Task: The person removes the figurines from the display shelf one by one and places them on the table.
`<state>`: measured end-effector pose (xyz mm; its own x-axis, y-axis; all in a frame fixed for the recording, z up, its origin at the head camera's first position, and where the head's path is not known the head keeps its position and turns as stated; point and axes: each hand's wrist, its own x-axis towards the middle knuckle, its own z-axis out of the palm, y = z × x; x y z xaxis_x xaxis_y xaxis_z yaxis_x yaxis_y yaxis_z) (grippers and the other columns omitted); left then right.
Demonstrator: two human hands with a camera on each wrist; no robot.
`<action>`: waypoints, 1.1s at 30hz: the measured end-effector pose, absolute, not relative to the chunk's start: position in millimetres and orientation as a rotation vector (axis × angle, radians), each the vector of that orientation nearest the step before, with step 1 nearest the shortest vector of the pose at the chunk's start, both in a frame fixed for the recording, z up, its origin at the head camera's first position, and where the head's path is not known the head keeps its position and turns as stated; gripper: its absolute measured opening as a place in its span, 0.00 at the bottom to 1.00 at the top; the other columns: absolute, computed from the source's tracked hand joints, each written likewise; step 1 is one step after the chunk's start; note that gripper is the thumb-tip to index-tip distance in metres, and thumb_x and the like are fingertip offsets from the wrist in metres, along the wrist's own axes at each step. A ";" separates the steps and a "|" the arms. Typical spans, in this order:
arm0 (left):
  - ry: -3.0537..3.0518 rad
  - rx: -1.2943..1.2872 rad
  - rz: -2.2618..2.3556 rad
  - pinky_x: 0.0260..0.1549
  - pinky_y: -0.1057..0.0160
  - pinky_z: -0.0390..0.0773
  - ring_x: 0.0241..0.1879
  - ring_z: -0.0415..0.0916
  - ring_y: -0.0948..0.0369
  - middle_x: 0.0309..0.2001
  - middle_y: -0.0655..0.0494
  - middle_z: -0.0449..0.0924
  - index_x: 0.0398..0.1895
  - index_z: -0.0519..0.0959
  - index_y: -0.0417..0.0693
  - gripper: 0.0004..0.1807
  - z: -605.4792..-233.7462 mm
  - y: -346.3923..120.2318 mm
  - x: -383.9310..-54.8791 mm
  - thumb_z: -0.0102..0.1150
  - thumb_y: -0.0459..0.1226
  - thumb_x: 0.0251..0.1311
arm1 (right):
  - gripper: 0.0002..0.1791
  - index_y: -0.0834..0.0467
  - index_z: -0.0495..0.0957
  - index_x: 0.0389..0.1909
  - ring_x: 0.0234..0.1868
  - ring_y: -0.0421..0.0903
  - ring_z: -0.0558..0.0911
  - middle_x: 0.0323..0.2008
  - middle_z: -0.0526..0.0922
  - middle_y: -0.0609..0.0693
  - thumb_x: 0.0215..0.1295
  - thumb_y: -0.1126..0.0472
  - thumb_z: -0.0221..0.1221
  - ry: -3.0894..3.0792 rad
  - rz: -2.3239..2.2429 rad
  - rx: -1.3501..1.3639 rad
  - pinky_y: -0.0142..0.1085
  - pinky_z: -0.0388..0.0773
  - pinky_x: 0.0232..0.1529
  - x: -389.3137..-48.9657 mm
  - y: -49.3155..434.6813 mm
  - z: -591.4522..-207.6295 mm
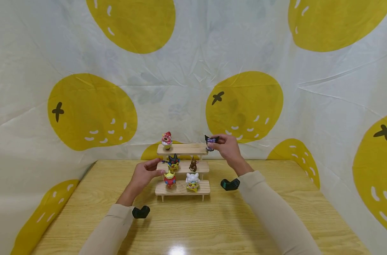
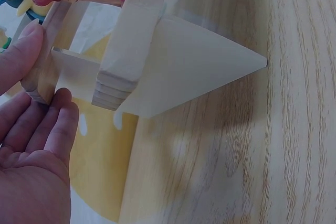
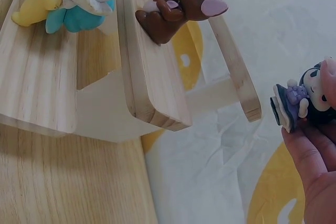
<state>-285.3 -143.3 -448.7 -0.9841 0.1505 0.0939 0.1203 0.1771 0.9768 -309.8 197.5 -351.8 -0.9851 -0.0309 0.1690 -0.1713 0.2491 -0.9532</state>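
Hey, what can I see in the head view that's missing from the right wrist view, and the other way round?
Only the head view shows the left hand, at the wooden shelf, and the beige sleeves. Only the right wrist view shows the face of the dark figurine. Both show the right hand holding that figurine, the brown figurine on the shelf's middle tier, and the patterned cloth behind.

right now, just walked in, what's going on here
A person's right hand holds a black-and-purple figurine just off the right end of the top shelf. The left hand grips the left end of the middle shelf. Five other figurines are on the wooden stand: one up top, two on the middle shelf, two on the bottom shelf.
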 end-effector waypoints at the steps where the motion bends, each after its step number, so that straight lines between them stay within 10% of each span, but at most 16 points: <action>1: 2.388 0.276 1.982 0.70 0.55 0.72 0.78 0.63 0.49 0.76 0.43 0.70 0.76 0.68 0.37 0.39 -448.7 -143.5 -285.2 0.72 0.34 0.64 | 0.20 0.63 0.82 0.61 0.46 0.43 0.89 0.55 0.87 0.65 0.70 0.64 0.67 -2.390 1.847 0.192 0.41 0.87 0.57 -309.1 197.9 -351.4; 33: 2.365 0.258 1.981 0.72 0.56 0.68 0.80 0.60 0.50 0.77 0.45 0.68 0.77 0.68 0.40 0.39 -448.8 -145.6 -286.1 0.72 0.37 0.64 | 0.20 0.62 0.83 0.61 0.48 0.43 0.89 0.57 0.87 0.64 0.71 0.61 0.67 -2.431 1.803 0.134 0.33 0.87 0.52 -309.2 225.0 -360.5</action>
